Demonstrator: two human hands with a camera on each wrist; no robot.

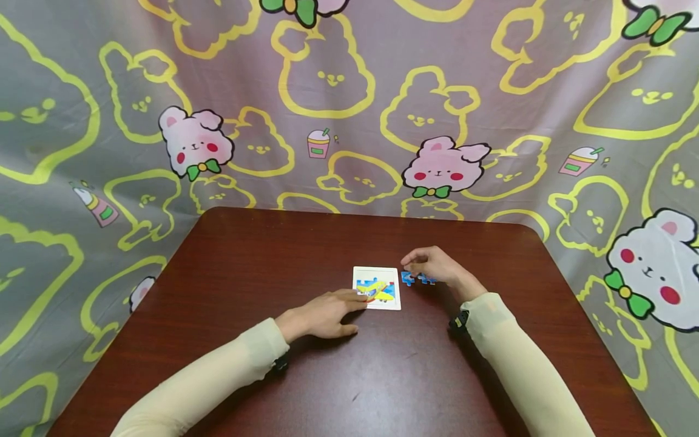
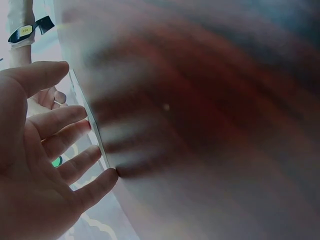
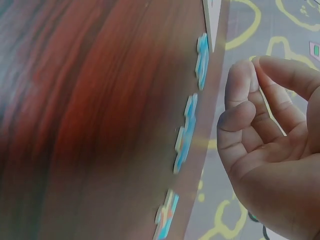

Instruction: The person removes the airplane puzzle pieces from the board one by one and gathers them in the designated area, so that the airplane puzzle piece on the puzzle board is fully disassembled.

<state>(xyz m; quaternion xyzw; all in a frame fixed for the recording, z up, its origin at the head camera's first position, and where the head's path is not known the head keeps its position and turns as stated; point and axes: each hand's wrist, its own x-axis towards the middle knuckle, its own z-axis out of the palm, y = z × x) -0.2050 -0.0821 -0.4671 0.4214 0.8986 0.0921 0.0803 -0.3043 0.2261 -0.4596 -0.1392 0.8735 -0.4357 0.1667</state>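
Observation:
A square jigsaw puzzle tray [image 1: 389,306] with a white border lies on the table, partly filled with a yellow airplane on blue. My left hand [image 1: 329,314] rests its fingers on the tray's left side, covering part of the picture. In the left wrist view these fingers [image 2: 92,192] are spread and fairly straight along the tray's thin edge. My right hand [image 1: 435,267] hovers just right of the tray with bent fingers and nothing visible in them. Beneath it lie loose blue puzzle pieces [image 1: 407,278], three of them visible as pieces [image 3: 187,132] in the right wrist view.
The dark reddish-brown table [image 1: 262,255] has rounded far corners. Behind it and along both sides hangs a curtain [image 1: 338,139] with cartoon bears and rabbits. Dark bands [image 1: 460,320] are worn at both wrists.

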